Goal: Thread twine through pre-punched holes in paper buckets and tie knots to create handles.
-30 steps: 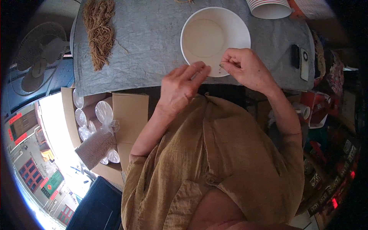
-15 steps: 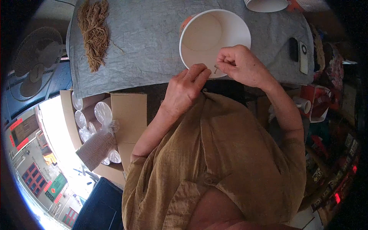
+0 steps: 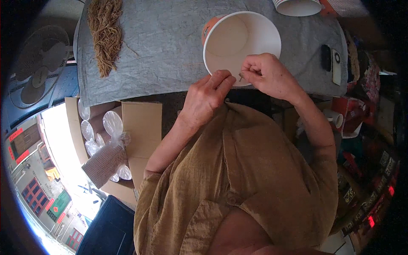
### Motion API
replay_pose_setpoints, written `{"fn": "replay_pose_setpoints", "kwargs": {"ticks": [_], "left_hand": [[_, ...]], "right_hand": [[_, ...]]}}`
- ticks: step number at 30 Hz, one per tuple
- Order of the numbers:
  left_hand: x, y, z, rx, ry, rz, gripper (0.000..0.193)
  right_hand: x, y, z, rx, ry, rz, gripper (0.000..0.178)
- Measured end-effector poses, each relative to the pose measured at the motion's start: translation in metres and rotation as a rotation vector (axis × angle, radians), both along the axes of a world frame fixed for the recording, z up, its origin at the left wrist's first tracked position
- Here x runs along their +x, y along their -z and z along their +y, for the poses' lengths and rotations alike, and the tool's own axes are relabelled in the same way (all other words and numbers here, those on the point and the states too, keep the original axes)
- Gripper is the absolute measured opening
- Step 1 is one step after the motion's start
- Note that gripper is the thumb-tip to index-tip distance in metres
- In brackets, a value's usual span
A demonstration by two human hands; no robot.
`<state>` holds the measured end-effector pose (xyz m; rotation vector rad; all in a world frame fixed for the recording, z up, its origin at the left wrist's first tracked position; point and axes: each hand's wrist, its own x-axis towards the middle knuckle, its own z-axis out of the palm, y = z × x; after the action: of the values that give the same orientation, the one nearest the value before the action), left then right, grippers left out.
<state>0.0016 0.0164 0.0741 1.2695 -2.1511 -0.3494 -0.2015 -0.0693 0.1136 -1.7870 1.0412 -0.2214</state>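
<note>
A white paper bucket (image 3: 229, 53) with orange on its outside lies tipped toward me at the table's near edge. Over its near rim, my left hand (image 3: 206, 94) is closed with fingers pressed together; what they hold, if anything, is hidden. Just to the right, also above the rim, my right hand (image 3: 272, 76) pinches a short, thin brown strand (image 3: 241, 77) that looks like string. A gap separates the fingertips of both hands. At the far left of the table lies a bundle of brown twine (image 3: 105, 36), apart from my hands.
A grey cloth (image 3: 157, 59) covers the table. More white paper buckets (image 3: 298, 7) stand at the far right. A black object (image 3: 326, 58) and a white device (image 3: 336, 66) lie on the right side. Below left, a cardboard box (image 3: 142, 136) holds plastic-wrapped stacks of cups. A fan (image 3: 39, 76) stands left.
The bucket and table sit slightly further right and lower in view. Both hands keep nearly the same pose at the rim; my right hand is slightly lower.
</note>
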Motion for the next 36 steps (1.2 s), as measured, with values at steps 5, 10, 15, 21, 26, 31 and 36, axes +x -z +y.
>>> {"fn": "replay_pose_setpoints", "kwargs": {"ticks": [5, 10, 15, 21, 26, 31, 36], "left_hand": [[-0.001, 0.001, -0.001, 0.034, -0.010, 0.027, 0.028], [-0.002, 0.000, -0.006, 0.028, -0.047, 0.087, 0.027], [-0.004, -0.008, -0.014, 0.012, -0.028, -0.015, 0.030], [-0.007, -0.018, -0.025, 0.128, -0.099, -0.053, 0.030], [-0.003, -0.025, -0.047, 0.137, -0.121, 0.090, 0.021], [-0.005, -0.030, -0.061, 0.072, -0.131, 0.274, 0.014], [-0.015, -0.029, -0.063, 0.104, -0.166, 0.260, 0.013]], "right_hand": [[0.005, -0.003, 0.004, -0.126, 0.019, 0.064, 0.008], [0.004, 0.001, 0.004, -0.140, 0.035, 0.078, 0.010], [0.003, -0.004, -0.001, -0.304, -0.041, 0.152, 0.017], [0.000, -0.010, -0.019, -0.265, -0.013, 0.075, 0.021], [-0.002, -0.037, -0.026, -0.036, 0.121, -0.110, 0.030], [-0.012, -0.022, -0.009, -0.130, 0.453, -0.375, 0.031], [-0.002, 0.022, 0.013, 0.035, 0.605, -0.377, 0.023]]}}
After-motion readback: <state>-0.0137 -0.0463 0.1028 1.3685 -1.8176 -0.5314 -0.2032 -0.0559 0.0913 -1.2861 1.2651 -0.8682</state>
